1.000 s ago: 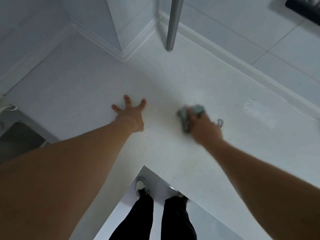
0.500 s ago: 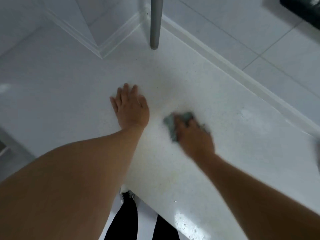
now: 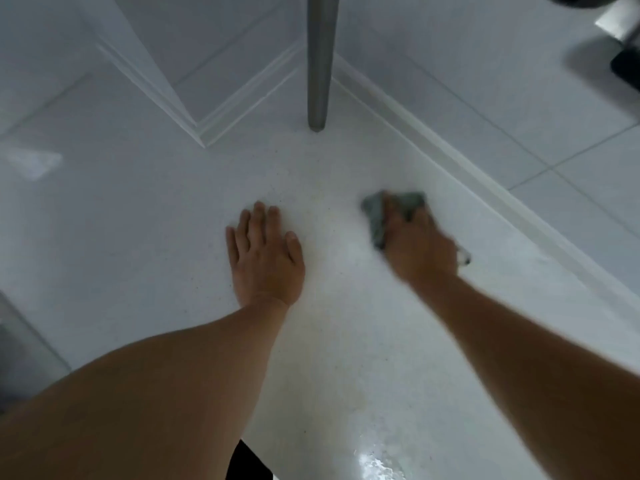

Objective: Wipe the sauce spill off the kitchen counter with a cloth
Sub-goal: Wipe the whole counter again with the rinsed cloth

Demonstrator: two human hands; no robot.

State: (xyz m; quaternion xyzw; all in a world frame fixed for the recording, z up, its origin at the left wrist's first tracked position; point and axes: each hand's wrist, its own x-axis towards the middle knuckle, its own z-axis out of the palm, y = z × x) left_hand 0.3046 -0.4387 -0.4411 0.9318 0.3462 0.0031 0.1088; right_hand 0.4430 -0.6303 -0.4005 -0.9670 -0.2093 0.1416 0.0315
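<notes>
A white speckled kitchen counter (image 3: 138, 237) fills the view. My right hand (image 3: 419, 247) grips a bunched grey-green cloth (image 3: 377, 220) and presses it on the counter right of centre; the hand is motion-blurred. My left hand (image 3: 265, 258) lies flat on the counter, fingers straight and close together, a hand's width left of the cloth. A faint yellowish smear (image 3: 360, 396) shows on the counter nearer to me, with a wet shiny patch (image 3: 377, 462) at the front edge.
A grey metal pole (image 3: 320, 64) stands on the counter behind the hands. White tiled walls (image 3: 519, 81) with a raised edge strip run behind and to the right. A dark object (image 3: 623, 67) sits at the top right. A sink edge (image 3: 20, 341) shows at the left.
My right hand has moved the cloth away from my left hand, to the right and farther back. My left hand stays flat on the counter, and the camera has shifted closer.
</notes>
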